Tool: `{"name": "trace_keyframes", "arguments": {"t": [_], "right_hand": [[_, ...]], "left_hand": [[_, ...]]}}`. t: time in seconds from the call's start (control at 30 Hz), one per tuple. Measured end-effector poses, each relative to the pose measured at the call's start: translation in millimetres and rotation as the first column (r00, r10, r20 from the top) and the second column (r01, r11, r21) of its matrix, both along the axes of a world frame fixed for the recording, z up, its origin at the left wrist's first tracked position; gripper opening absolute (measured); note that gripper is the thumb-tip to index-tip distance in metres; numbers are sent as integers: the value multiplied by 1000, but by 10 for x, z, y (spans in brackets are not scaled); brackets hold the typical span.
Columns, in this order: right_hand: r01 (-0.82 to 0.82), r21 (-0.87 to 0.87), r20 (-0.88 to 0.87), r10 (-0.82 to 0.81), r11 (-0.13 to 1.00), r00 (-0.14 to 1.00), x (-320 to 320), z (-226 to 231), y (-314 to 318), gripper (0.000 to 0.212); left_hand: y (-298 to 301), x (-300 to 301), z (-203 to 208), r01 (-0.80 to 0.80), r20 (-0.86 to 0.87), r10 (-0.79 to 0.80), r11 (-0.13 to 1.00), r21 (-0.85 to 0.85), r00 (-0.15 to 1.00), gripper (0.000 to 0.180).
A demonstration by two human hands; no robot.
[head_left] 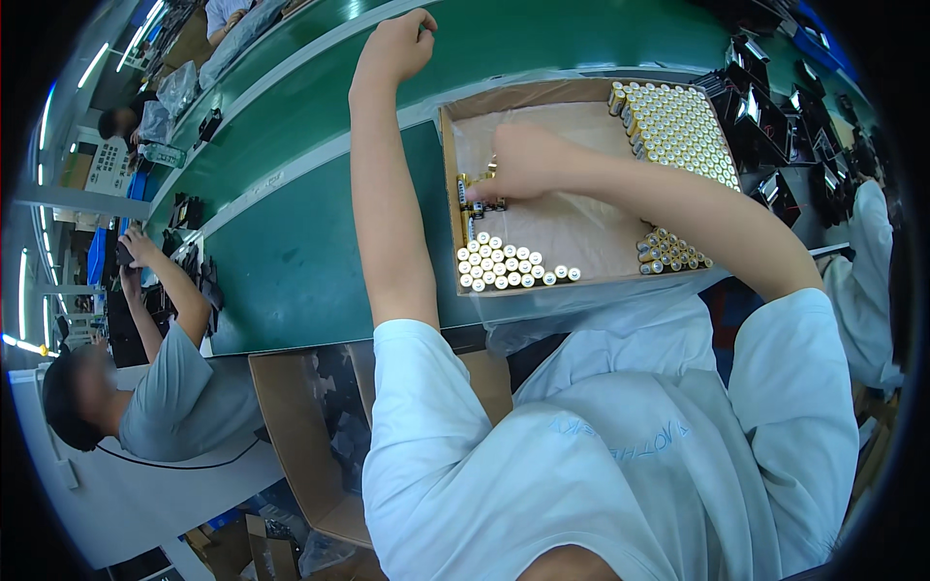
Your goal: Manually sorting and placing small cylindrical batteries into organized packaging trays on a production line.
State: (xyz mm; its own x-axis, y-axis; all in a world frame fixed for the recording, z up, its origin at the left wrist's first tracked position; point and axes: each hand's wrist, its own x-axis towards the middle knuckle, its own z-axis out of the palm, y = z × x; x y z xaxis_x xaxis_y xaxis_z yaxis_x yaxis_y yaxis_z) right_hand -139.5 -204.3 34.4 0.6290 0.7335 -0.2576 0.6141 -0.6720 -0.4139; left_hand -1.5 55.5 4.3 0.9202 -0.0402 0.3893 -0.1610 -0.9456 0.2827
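Observation:
A shallow cardboard box [572, 94] lined with plastic film stands before me on the green table. Upright batteries [678, 131] fill its far right part, with smaller groups of batteries [494, 263] in the near left corner and along the near right edge. My right hand [523, 163] reaches across to the box's left wall, fingers closed around several small batteries [467, 191], some lying on their sides. Outside the box, my left hand [397, 48] is stretched far forward over the table. Its fingers are curled in, and whatever they hold is hidden.
Black boxy devices [760, 116] crowd the table to the right. An open cardboard carton [291, 426] sits below the table edge at left. Left of me, a person in grey [184, 397] handles a dark object. Another person's pale sleeve [867, 281] shows at right.

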Motion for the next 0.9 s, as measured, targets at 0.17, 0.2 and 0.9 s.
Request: {"name": "trace_keyframes", "arguments": {"t": [0.17,0.2,0.9], "right_hand": [[-71,28,52,69,997,996,16,-89,54,42],[-98,34,49,96,995,994,26,-88,58,40],[746,452,-801,591,489,97,1376,146,-205,20]], "left_hand": [[-241,-313,248,-9,27,9,1000,-24,1000,23],[-262,-359,286,-22,37,23,999,-30,999,23],[-1175,-707,917,532,251,-477,660,-530,842,57]]}}
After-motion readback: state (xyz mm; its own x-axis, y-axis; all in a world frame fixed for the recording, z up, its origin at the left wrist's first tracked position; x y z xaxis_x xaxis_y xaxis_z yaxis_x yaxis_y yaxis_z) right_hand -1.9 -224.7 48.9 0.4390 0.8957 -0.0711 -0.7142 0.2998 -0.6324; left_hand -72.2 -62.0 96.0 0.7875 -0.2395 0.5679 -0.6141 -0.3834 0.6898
